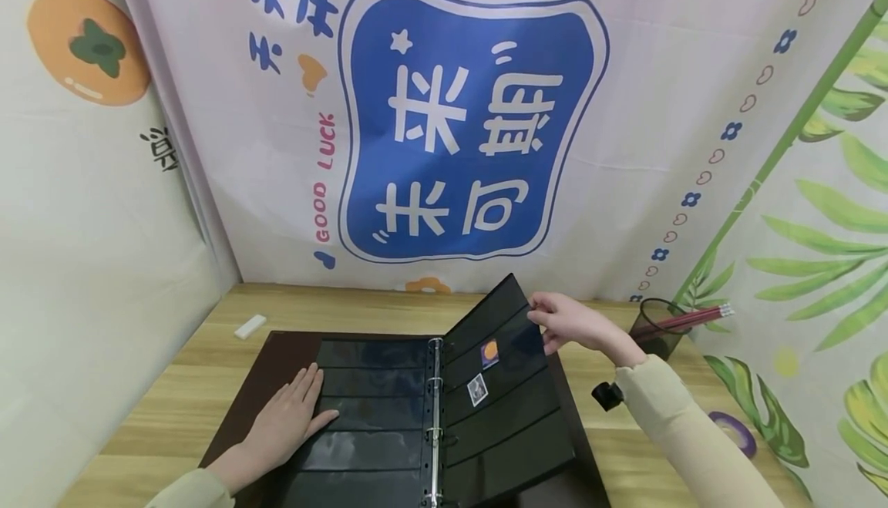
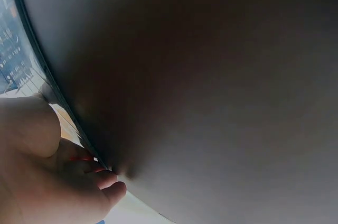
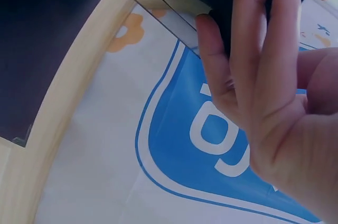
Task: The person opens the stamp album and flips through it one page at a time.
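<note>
A ring-bound stamp album lies spread on the table, its black pages divided into strip pockets. My left hand rests flat on the outer edge of the left-hand page, fingers straight. On the other side, my right hand pinches the outer edge of a raised page near its top corner. That page slants up from the metal rings. It carries an orange-and-purple stamp and a grey stamp. In the right wrist view the fingers lie against the dark page.
A white eraser-like block lies at the back left of the wooden table. A mesh pen cup with pencils stands at the right, and a purple tape roll lies nearer. A printed cloth hangs behind.
</note>
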`<action>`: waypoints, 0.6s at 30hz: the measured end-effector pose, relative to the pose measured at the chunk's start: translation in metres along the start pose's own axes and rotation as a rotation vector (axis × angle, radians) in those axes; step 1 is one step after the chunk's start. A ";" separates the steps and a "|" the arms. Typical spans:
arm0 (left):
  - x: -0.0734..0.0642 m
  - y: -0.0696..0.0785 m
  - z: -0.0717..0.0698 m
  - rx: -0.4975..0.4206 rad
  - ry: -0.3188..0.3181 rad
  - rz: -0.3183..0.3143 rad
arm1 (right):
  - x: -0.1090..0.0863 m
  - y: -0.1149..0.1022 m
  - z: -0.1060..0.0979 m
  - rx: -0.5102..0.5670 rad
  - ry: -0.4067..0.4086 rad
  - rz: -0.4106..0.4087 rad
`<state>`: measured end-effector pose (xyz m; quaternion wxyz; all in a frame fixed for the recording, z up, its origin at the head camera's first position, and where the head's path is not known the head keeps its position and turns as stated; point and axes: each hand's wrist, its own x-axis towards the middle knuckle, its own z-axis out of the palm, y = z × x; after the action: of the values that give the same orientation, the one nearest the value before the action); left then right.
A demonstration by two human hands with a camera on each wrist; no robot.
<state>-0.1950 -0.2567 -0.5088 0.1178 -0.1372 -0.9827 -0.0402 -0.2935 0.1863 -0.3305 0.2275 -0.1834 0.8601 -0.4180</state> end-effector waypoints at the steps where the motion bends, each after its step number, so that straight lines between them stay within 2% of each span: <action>1: 0.000 0.000 0.000 0.003 0.002 0.001 | 0.000 -0.001 0.000 -0.016 0.004 -0.003; 7: 0.000 0.000 0.001 0.000 -0.002 -0.005 | 0.002 -0.001 -0.001 -0.051 0.009 -0.017; 18: 0.000 -0.001 0.001 -0.008 -0.017 -0.005 | -0.001 0.011 -0.005 0.117 -0.045 0.044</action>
<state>-0.1951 -0.2572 -0.5102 0.1086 -0.1356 -0.9838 -0.0431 -0.2969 0.1958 -0.3364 0.2664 -0.1602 0.8326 -0.4584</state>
